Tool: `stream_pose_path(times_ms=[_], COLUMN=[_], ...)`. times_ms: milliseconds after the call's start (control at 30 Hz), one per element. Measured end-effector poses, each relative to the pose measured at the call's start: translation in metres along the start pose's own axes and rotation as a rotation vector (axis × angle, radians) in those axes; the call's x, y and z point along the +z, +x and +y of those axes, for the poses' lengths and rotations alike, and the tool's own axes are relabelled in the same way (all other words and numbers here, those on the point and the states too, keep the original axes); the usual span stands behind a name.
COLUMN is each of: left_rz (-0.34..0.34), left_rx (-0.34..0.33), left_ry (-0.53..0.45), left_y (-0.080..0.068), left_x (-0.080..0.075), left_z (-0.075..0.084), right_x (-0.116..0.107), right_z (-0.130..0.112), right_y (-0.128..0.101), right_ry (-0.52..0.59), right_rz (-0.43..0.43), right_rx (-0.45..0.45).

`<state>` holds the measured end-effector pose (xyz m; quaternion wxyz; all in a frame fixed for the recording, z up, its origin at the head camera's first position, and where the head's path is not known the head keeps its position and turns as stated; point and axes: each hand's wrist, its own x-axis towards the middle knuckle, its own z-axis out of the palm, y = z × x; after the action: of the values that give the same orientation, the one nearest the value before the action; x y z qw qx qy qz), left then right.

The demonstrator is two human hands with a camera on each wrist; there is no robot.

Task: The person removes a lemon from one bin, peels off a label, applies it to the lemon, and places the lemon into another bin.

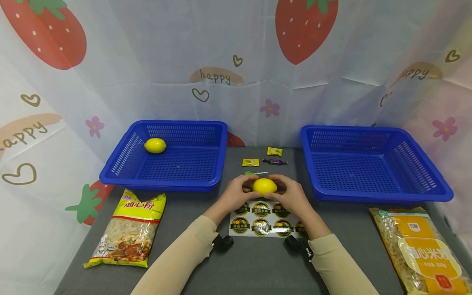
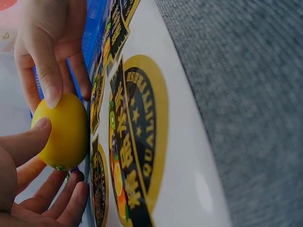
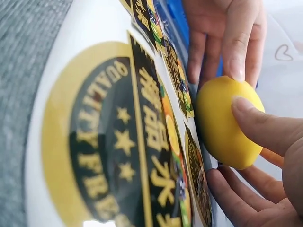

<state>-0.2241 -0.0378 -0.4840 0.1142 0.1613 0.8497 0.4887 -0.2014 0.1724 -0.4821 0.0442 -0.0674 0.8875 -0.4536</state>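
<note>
A yellow lemon (image 1: 264, 187) is between the two hands at the middle of the table, by the far edge of a white sheet of round black-and-gold stickers (image 1: 254, 233). The left hand (image 1: 236, 191) grips its left side and the right hand (image 1: 293, 196) its right side. In the left wrist view both thumbs press on the lemon (image 2: 66, 132), with the other fingers curved around the far side. The right wrist view shows the same two-handed hold on the lemon (image 3: 229, 123), close to the sheet. Part of the sheet is hidden under the forearms and hands.
A blue basket (image 1: 158, 183) at left holds another lemon (image 1: 155, 145); another blue basket (image 1: 380, 196) stands right. Wrapped candies (image 1: 250, 162) and a lollipop (image 1: 257, 173) lie beyond the hands. Pasta bags flank the table, one left (image 1: 129, 233), one right (image 1: 424, 250).
</note>
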Motion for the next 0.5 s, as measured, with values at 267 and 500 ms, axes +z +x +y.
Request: stream_pose_path(times_ms=[267, 500], left_rz=[-0.005, 0.022], left_rx=[-0.003, 0.012], left_ry=[0.014, -0.001], left_y=[-0.0007, 0.002], left_x=[0.0021, 0.0045], left_z=[0.001, 0.0003], right_x=[-0.0017, -0.0006], right_z=[-0.0004, -0.0022], right_y=[-0.0016, 0.001], right_ry=[0.001, 0.022], right_rz=[-0.01, -0.003], right_rx=[-0.017, -0.042])
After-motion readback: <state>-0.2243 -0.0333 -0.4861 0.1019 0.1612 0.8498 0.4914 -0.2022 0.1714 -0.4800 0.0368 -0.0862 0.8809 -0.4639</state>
